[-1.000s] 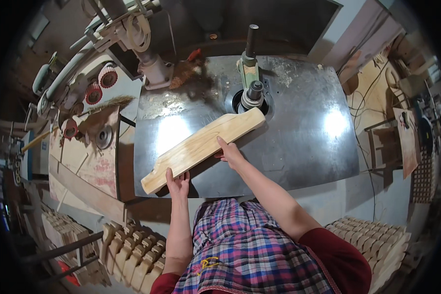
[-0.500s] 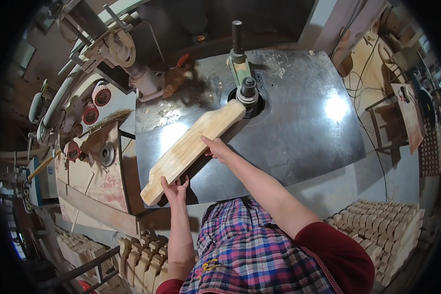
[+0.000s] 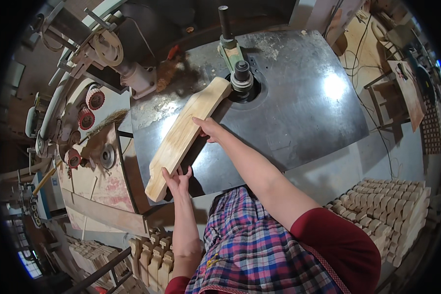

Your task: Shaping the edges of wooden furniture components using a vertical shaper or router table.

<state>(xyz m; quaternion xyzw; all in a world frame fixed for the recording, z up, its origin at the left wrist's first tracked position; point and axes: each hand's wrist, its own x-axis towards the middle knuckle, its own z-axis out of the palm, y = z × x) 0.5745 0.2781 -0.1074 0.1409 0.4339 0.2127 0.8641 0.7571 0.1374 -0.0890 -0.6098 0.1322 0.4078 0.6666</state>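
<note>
A long, pale wooden board (image 3: 185, 134) with shaped edges slants over the metal machine table (image 3: 299, 98). Its far end is close against the upright spindle cutter (image 3: 242, 78); whether the two touch I cannot tell. My right hand (image 3: 209, 129) grips the board's right edge near the middle, thumb on top and fingers underneath. Close to the board's near end, my left hand (image 3: 177, 182) holds the same edge with its thumb on the upper face, other fingers partly curled below. A green arm (image 3: 232, 54) reaches over to the spindle from behind.
Stacked wooden pieces (image 3: 382, 213) stand at the right, more shaped pieces (image 3: 154, 257) at lower left. A side bench (image 3: 95, 183) holds a metal disc (image 3: 108, 156) and red-rimmed cutters (image 3: 86, 118). A grey machine mount (image 3: 141, 81) occupies the table's far left corner.
The board has turned to a steeper slant, its far end shifting left along the spindle. Both hands keep their hold. The whole view has tilted slightly.
</note>
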